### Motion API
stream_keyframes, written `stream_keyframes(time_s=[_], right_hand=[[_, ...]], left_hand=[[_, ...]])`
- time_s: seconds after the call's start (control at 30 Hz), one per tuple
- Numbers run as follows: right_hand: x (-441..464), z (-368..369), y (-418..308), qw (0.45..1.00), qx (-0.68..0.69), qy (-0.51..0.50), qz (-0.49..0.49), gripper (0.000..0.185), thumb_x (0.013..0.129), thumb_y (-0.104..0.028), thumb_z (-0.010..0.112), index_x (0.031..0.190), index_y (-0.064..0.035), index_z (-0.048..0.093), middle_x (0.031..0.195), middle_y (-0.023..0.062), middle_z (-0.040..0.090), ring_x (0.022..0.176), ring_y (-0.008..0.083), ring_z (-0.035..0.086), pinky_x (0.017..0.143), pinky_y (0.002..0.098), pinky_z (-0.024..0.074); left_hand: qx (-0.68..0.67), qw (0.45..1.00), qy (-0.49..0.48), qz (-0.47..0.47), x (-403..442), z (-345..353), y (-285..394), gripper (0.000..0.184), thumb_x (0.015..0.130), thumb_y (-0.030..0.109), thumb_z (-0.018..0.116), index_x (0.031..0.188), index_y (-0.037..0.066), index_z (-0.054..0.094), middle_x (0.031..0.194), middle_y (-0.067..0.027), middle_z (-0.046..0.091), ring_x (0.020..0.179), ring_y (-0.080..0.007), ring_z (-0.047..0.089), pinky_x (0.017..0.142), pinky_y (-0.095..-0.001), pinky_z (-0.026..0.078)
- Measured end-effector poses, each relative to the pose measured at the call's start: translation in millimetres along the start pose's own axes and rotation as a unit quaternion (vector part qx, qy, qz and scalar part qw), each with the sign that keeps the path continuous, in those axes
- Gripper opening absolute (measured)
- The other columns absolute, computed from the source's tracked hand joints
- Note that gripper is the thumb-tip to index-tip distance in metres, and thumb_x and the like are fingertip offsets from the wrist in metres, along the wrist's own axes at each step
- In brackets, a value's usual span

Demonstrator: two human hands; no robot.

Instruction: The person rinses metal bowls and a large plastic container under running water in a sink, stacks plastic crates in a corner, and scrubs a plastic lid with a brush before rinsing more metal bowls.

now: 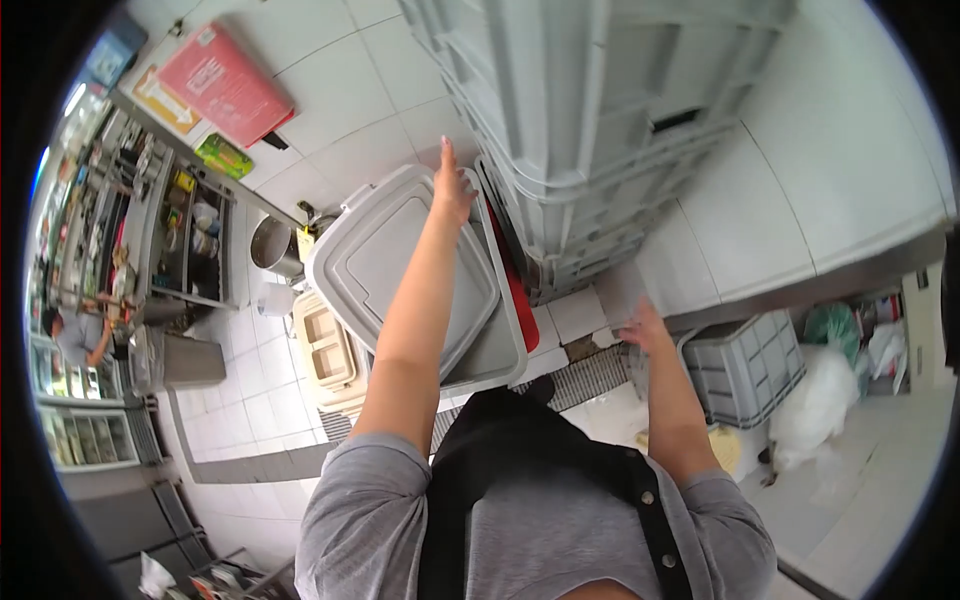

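Two hands, well apart. Left hand at grey lid, one digit raised, perhaps steadying it beside stacked crates; grip unclear. Right hand blurred, fingers' state untellable.

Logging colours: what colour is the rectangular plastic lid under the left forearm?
The plastic lid is light grey, clearest in head view.

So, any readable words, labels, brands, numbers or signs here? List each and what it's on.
No words or numbers legible.
Pinkish-red rectangular panel: pale lettering, too blurred to read.
Orange-and-white rectangular sign: a white arrow; no words legible.
Green-and-yellow rectangular item: markings too small.
Light-grey plastic lid: no lettering visible.
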State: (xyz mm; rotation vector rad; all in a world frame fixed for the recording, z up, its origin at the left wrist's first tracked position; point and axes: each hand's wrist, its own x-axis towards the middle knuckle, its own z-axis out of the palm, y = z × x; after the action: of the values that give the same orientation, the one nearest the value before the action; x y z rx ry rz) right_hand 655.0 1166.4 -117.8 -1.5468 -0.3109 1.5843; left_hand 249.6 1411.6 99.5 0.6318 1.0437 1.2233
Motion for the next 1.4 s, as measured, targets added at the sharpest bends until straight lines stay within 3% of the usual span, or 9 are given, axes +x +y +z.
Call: stream_keyframes(time_s=[0.17, 0.27, 0.4, 0.47, 0.67, 0.77, 0.9, 1.2, 1.4], right_hand=[[-17, 138, -190, 0.89, 0.201, 0.224, -0.342, 0.089, 0.087, -0.069, 0.043, 0.151, -0.014, 0.013, 0.157, 0.01, 0.013, 0.141, 0.0356, 0.018, 0.111, 0.0588, 0.018], [-33, 161, -235, 0.866, 0.182, 0.102, -0.455, 0.084, 0.09, -0.068, 0.035, 0.151, -0.0144, 0.014, 0.156, 0.0109, 0.015, 0.142, 0.0323, 0.018, 0.114, 0.0511, 0.0162], [-32, 172, -233, 0.883, 0.18, 0.057, -0.431, 0.079, 0.092, -0.065, 0.033, 0.149, -0.0114, 0.022, 0.154, 0.0101, 0.021, 0.14, 0.0303, 0.024, 0.114, 0.0466, 0.0223], [-2, 144, -223, 0.907, 0.136, 0.0, -0.399, 0.079, 0.092, -0.066, 0.03, 0.149, -0.012, 0.021, 0.155, 0.0097, 0.018, 0.141, 0.0308, 0.023, 0.114, 0.0484, 0.0223], [32, 97, -195, 0.94, 0.106, -0.03, -0.322, 0.079, 0.092, -0.066, 0.031, 0.149, -0.0123, 0.02, 0.156, 0.0097, 0.018, 0.141, 0.0313, 0.022, 0.114, 0.0491, 0.0219], [39, 97, -189, 0.943, 0.107, -0.025, -0.313, 0.079, 0.092, -0.066, 0.031, 0.15, -0.0124, 0.02, 0.156, 0.0098, 0.018, 0.141, 0.0315, 0.022, 0.113, 0.0494, 0.0217], [44, 93, -189, 0.944, 0.114, -0.022, -0.309, 0.08, 0.091, -0.066, 0.032, 0.15, -0.0126, 0.02, 0.156, 0.0098, 0.017, 0.141, 0.0319, 0.022, 0.113, 0.0499, 0.0215], [36, 71, -182, 0.947, 0.118, -0.004, -0.298, 0.08, 0.091, -0.066, 0.033, 0.15, -0.0129, 0.019, 0.156, 0.0099, 0.017, 0.141, 0.0326, 0.021, 0.113, 0.0509, 0.0209], [33, 64, -171, 0.95, 0.124, 0.01, -0.286, 0.08, 0.091, -0.066, 0.033, 0.15, -0.0132, 0.018, 0.156, 0.01, 0.016, 0.141, 0.0331, 0.021, 0.113, 0.0516, 0.0205]], left_hand=[[-0.051, 0.999, 0.012, -0.009, 30, -14, -6, 0.122, 0.071, 0.079, 0.058, 0.146, -0.005, 0.013, 0.153, -0.0281, 0.006, 0.142, -0.0429, 0.007, 0.113, -0.0557, 0.016], [-0.08, 0.997, -0.012, -0.017, 44, -2, -7, 0.122, 0.07, 0.079, 0.058, 0.147, -0.005, 0.012, 0.153, -0.0262, 0.009, 0.142, -0.0413, 0.012, 0.112, -0.054, 0.018], [-0.106, 0.989, -0.026, -0.099, 66, 27, -33, 0.112, 0.076, 0.081, 0.047, 0.147, -0.001, 0.019, 0.149, -0.0212, 0.028, 0.14, -0.0373, 0.023, 0.109, -0.0522, 0.025], [-0.079, 0.995, 0.021, -0.052, 111, 32, -86, 0.086, 0.088, 0.07, 0.038, 0.146, 0.007, 0.028, 0.146, -0.0205, 0.035, 0.133, -0.0353, 0.036, 0.107, -0.048, 0.03], [0.014, 0.982, 0.178, -0.062, 116, 47, -107, 0.062, 0.093, 0.05, 0.046, 0.14, 0.01, 0.037, 0.137, -0.0243, 0.045, 0.128, -0.036, 0.042, 0.103, -0.0443, 0.037], [-0.102, 0.985, 0.132, -0.046, 136, 40, -131, 0.073, 0.087, 0.055, 0.054, 0.14, 0.008, 0.036, 0.139, -0.025, 0.042, 0.128, -0.0371, 0.043, 0.104, -0.045, 0.036], [-0.016, 0.97, 0.233, -0.073, 130, 34, -145, 0.091, 0.076, 0.065, 0.064, 0.135, -0.001, 0.042, 0.138, -0.0232, 0.043, 0.125, -0.0322, 0.045, 0.102, -0.0428, 0.038], [-0.046, 0.98, 0.168, -0.095, 109, 38, -140, 0.051, 0.091, 0.041, 0.059, 0.112, -0.005, 0.055, 0.105, -0.0188, 0.062, 0.1, -0.0261, 0.059, 0.086, -0.0392, 0.045], [-0.021, 0.967, 0.203, -0.153, 113, 51, -127, 0.063, 0.09, 0.044, 0.059, 0.123, -0.009, 0.05, 0.121, -0.0241, 0.057, 0.11, -0.032, 0.056, 0.088, -0.0421, 0.046]])
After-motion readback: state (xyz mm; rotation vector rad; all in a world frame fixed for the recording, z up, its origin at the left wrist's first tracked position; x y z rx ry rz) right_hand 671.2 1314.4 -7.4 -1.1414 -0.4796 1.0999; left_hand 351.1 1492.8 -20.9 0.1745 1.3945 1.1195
